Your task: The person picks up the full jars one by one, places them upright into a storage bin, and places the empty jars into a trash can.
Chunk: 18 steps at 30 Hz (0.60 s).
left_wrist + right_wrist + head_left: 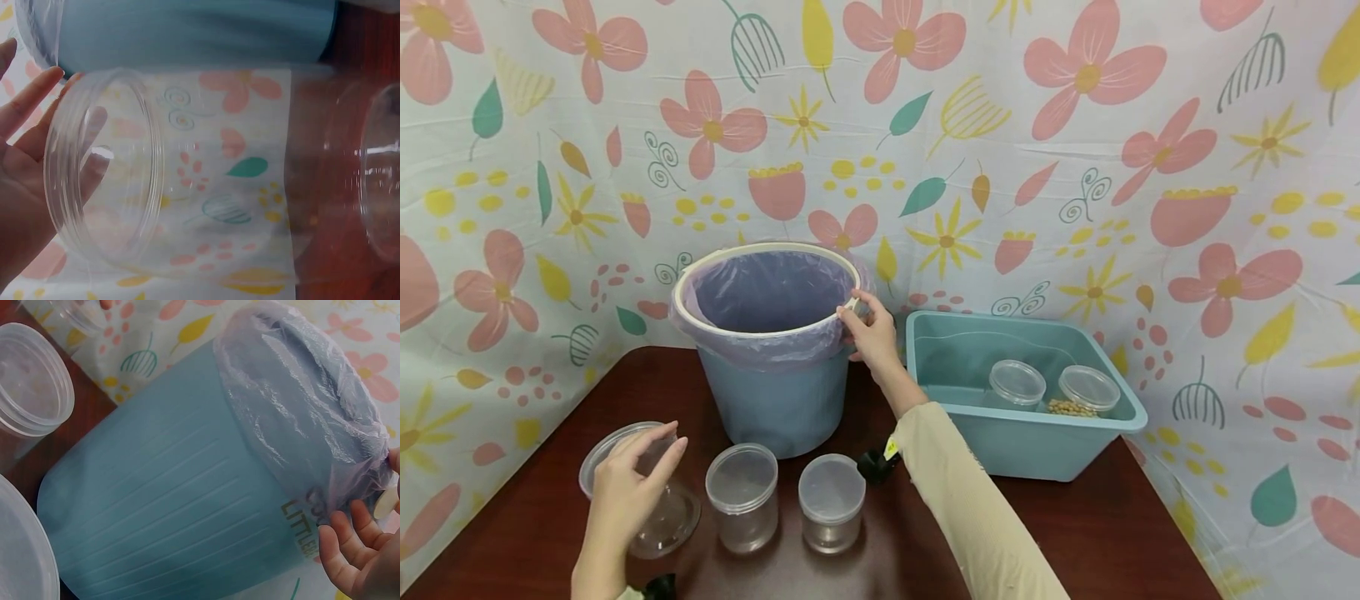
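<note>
A blue trash can stands at the back, lined with a thin purple trash bag folded over its edge. A cream ring sits around its mouth. My right hand pinches the ring and bag at the can's right side, thumb on top and fingers below. My left hand is over a large clear plastic jar at the front left, its fingers loosely extended beside the jar's mouth. Two smaller clear jars with lids, a left jar and a right jar, stand before the can.
A blue-green rectangular tub stands at the right. Inside are two lidded clear containers, a left container and a right container with tan pellets or beans. A flower-patterned cloth hangs behind the dark red table.
</note>
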Motion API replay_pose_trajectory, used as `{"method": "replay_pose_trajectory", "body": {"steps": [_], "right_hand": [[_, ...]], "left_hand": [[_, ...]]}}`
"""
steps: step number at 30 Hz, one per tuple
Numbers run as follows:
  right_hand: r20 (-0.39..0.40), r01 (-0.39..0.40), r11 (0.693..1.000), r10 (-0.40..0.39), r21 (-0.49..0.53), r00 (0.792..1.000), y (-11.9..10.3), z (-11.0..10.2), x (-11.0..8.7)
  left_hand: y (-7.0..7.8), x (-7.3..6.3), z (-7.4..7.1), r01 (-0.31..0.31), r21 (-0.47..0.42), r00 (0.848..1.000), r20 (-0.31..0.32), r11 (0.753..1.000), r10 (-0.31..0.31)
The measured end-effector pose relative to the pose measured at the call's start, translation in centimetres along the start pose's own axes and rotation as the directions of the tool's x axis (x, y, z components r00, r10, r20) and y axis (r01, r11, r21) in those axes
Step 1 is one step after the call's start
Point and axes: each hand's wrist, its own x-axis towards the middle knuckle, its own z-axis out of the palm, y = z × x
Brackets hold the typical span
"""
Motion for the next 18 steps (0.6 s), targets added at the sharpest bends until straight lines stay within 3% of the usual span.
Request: {"method": "replay_pose_trajectory", "body": {"steps": [4,14,18], "right_hand": [[-0.003,0.002,1.000,-0.002,-0.001,1.000,0.1,0.0,0.0],[-0.006,0.021,1.000,-0.021,-0.008,1.000,0.3,0.0,0.0],[-0.007,0.027,1.000,-0.027,-0.009,1.000,0.3,0.0,0.0]], "left_hand": [[-0.4,-0.1,-0.5,-0.006,0.007,1.000,-0.025,1.000,0.006],[-1.2,-0.2,-1.3,0.046,0.041,0.997,-0.067,0.998,-0.043],[-1.5,-0.3,-1.4,0.021,0.043,0.997,-0.079,0.999,-0.018]]}}
